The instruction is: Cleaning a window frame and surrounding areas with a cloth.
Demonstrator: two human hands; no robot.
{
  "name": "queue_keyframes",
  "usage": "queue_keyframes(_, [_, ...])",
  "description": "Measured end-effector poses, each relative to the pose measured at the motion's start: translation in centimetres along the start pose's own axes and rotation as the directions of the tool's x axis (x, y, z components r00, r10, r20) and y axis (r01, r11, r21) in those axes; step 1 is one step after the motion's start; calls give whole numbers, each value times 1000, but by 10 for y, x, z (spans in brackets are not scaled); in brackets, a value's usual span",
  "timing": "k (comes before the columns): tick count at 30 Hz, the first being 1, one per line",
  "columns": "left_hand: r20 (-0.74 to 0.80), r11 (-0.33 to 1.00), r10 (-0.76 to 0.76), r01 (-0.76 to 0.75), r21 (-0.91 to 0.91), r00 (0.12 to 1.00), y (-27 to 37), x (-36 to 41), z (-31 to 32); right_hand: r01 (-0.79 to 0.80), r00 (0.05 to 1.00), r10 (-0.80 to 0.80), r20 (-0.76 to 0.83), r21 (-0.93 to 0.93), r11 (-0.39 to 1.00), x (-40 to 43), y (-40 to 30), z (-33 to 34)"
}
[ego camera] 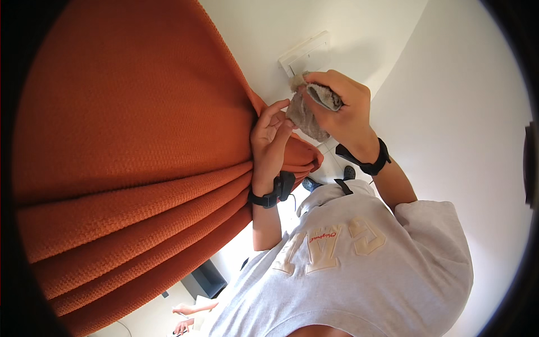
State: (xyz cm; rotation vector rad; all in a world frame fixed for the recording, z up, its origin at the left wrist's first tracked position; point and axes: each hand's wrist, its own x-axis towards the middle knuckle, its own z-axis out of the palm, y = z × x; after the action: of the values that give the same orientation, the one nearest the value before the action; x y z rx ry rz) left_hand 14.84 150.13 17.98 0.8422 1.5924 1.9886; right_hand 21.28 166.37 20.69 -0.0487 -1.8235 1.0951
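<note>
My right hand is closed around a folded grey-brown cloth, just below a white switch plate on the wall. Part of the cloth hangs down beneath my fingers. My left hand has its fingers apart, with thumb and index fingertips at the cloth's left edge; whether they pinch it I cannot tell. The back of that hand and its wrist lie against an orange curtain, which is gathered in folds beside the wrist. Both wrists wear black straps with a device.
White walls meet in a corner on the right. Below are tiled floor and my dark clogs. At the lower left, past the curtain, another person's hands hold small objects, near a dark grey open box or shelf.
</note>
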Motion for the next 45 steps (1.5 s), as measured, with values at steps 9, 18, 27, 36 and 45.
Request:
queue_keyframes(9, [-25,1000,12,-13,-21,1000,-9,0,2,52,978,-67,-197,-78,996,23,8,20])
queue_keyframes(18, [-4,998,-49,49,33,999,-4,-3,1,-126,988,112,-106,-136,983,-11,26,7])
queue_keyframes(27, [32,977,-150,143,155,988,5,-5,6,-377,907,420,11,-421,825,-129,39,-85])
queue_keyframes(36, [-134,957,-119,149,248,984,-33,-19,-2,-373,905,418,74,-330,867,-170,26,-86])
queue_keyframes(45, [171,854,-518,493,167,838,-115,-100,24,-428,893,401,202,111,897,-168,40,-90])
